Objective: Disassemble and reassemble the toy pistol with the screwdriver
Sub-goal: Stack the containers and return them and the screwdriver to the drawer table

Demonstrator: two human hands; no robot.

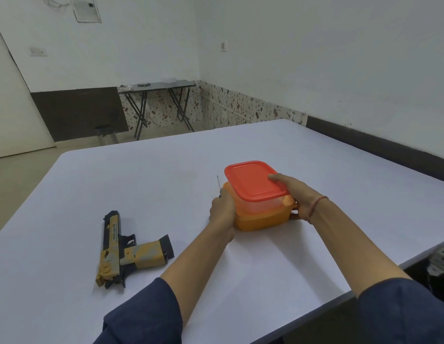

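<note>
**Pistol lying aside, both grips on the stacked boxes**

The pistol [121,249] is lying flat toward the near left corner of the desk [141,175], muzzle pointing at the far edge, handle toward the right, untouched. The screwdriver [218,183] is sticking up out of the left grip [222,212], whose fingers are curling round it while it is pressing on the left side of the orange box [260,219]. A clear box [263,204] with a red lid [250,181] is sitting on that box. The right grip [294,194] is clasping the clear box from the right, thumb lying on the lid. The stack is standing nearer the right edge, well apart from the pistol.
</note>
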